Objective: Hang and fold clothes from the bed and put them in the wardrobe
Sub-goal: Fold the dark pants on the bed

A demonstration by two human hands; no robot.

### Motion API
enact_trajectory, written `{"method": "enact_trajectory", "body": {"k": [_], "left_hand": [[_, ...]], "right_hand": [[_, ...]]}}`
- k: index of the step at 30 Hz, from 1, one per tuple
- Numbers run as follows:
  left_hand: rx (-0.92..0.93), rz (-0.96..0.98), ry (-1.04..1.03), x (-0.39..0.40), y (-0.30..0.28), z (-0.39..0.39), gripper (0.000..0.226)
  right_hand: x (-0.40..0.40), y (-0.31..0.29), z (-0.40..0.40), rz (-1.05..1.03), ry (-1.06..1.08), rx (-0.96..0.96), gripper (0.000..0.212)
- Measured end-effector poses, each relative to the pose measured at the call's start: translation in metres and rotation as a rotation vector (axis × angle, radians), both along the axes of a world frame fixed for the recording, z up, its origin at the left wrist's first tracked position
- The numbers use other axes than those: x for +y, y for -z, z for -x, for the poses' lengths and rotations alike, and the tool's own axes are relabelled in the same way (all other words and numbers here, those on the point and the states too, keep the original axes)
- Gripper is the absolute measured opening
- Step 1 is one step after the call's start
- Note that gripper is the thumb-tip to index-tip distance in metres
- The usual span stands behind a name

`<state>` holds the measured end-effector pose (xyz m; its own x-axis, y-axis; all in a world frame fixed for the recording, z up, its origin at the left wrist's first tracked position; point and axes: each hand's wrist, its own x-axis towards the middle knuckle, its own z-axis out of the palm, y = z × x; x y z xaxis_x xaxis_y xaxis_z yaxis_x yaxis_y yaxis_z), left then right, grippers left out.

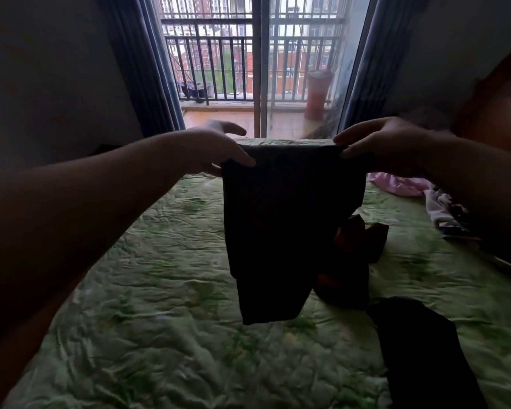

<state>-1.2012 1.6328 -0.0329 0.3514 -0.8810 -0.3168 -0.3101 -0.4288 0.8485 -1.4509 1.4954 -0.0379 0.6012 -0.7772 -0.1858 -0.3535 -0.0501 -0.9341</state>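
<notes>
A dark garment (289,219) hangs in the air above the bed (148,290), folded over at its top edge. My left hand (216,149) pinches its top left corner. My right hand (378,146) pinches its top right corner. The cloth drops straight down and narrows toward its lower end. Behind it on the green quilt lies a brown garment (357,240). A pink garment (396,185) and a white and dark pile (446,214) lie at the right of the bed. Another dark garment (419,352) lies at the lower right.
A glass balcony door (260,69) with blue curtains (148,72) on both sides stands past the far edge of the bed. A brown headboard (493,104) rises at the right. No wardrobe is in view.
</notes>
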Motion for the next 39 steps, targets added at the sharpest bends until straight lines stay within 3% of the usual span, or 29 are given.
{"method": "enact_trajectory", "body": {"k": [4,9,13,15,17,20,24,27,31,33,36,39], "left_hand": [[0.058,0.014,-0.049,-0.004,0.015,-0.004,0.064],[0.087,0.021,0.024,-0.012,0.021,0.009,0.064],[-0.133,-0.094,0.167,-0.02,0.026,0.015,0.076],[-0.266,-0.108,0.165,-0.026,0.031,0.017,0.068],[-0.279,-0.09,0.112,-0.03,0.034,0.015,0.059],[-0.084,-0.029,0.019,-0.033,0.033,0.006,0.054],[0.393,0.234,-0.089,-0.033,0.038,0.004,0.051],[0.582,0.379,-0.111,-0.04,0.045,0.002,0.041],[0.64,0.448,-0.109,-0.046,0.049,0.004,0.035],[0.668,0.483,-0.122,-0.048,0.05,0.003,0.036],[0.668,0.5,-0.138,-0.05,0.048,-0.004,0.039],[0.623,0.479,-0.134,-0.05,0.048,-0.011,0.04]], "right_hand": [[-0.005,0.001,-0.002,0.008,0.114,-0.089,0.022],[-0.015,0.006,0.003,0.131,0.102,0.009,0.021],[-0.019,0.008,0.008,0.107,0.042,0.156,0.018],[-0.02,0.011,0.008,0.07,0.015,0.213,0.018],[-0.022,0.013,0.007,0.033,0.014,0.227,0.019],[-0.031,0.017,0.008,-0.095,0.012,0.136,0.024],[-0.045,0.025,0.008,-0.214,0.047,-0.061,0.04],[-0.052,0.031,0.005,-0.26,0.08,-0.173,0.039],[-0.051,0.046,0.0,-0.247,-0.107,0.114,0.05],[-0.051,0.051,-0.006,-0.247,-0.045,0.033,0.048],[-0.056,0.051,-0.015,-0.291,0.147,-0.235,0.04],[-0.06,0.048,-0.026,-0.244,0.215,-0.278,0.036]]}}
